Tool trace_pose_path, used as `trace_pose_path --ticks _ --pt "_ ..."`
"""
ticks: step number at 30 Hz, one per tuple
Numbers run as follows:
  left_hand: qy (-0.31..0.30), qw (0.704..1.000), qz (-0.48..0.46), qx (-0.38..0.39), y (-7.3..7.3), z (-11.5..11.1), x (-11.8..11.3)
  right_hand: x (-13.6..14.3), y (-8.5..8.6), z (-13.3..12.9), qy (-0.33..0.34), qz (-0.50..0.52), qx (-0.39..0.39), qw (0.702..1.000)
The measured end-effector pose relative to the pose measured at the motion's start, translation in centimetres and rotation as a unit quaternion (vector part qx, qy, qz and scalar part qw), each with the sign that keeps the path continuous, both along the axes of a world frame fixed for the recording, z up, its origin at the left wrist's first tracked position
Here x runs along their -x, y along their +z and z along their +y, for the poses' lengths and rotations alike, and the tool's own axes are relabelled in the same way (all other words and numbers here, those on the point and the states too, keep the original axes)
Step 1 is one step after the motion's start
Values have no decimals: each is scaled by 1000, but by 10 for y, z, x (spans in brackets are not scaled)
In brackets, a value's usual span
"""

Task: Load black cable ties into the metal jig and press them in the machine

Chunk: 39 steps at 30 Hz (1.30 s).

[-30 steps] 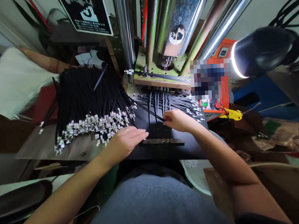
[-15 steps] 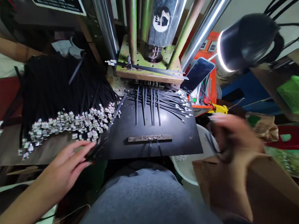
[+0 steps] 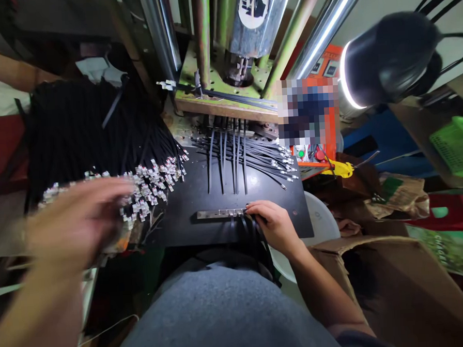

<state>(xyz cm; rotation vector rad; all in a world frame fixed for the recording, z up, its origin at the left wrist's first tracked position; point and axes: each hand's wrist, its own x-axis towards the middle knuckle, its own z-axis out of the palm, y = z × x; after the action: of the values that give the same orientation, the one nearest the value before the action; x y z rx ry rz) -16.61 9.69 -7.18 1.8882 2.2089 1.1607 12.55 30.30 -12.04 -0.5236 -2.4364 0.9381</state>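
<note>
A slotted metal strip (image 3: 212,214) lies across the front of the black work plate (image 3: 186,191). Flat black cables hang from its right half toward the front edge. My right hand (image 3: 275,225) is at the strip's right end, fingers pinched on another flat black cable (image 3: 255,233); the cable's tip is hidden by the fingers. Over the front of a big heap of black cables (image 3: 93,124) with silvery-white plug ends (image 3: 154,180) is my left hand (image 3: 78,218), smeared by motion, its fingers unclear.
Behind the strip, several cables run out from under the press (image 3: 228,109), beside a bunch of plugged cables (image 3: 265,159). A lit lamp (image 3: 388,61) and an orange control box (image 3: 326,60) stand right. A white bucket (image 3: 322,215) and cardboard box (image 3: 408,288) sit lower right.
My right hand has come left from beyond the plate to the strip's right end, now with a cable. My left hand has moved left and up over the plug ends.
</note>
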Motion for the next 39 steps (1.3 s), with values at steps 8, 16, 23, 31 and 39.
trace_pose_path --ticks 8,16,23,31,39 --pt "-169 985 -40 -19 -50 68 -87 6 -5 -5 -6 -18 -50 999" --pt "-178 984 -6 18 -37 63 -82 -12 -18 5 -82 132 171 973" --pt "-147 986 57 60 -32 69 -94 -12 -24 -1 -52 161 184 968" --pt "-119 988 -86 48 -37 54 -74 -12 -22 -5 7 100 -19 995" --pt "-110 988 -110 -6 -50 56 -81 -8 -29 -2 -51 0 -49 997"
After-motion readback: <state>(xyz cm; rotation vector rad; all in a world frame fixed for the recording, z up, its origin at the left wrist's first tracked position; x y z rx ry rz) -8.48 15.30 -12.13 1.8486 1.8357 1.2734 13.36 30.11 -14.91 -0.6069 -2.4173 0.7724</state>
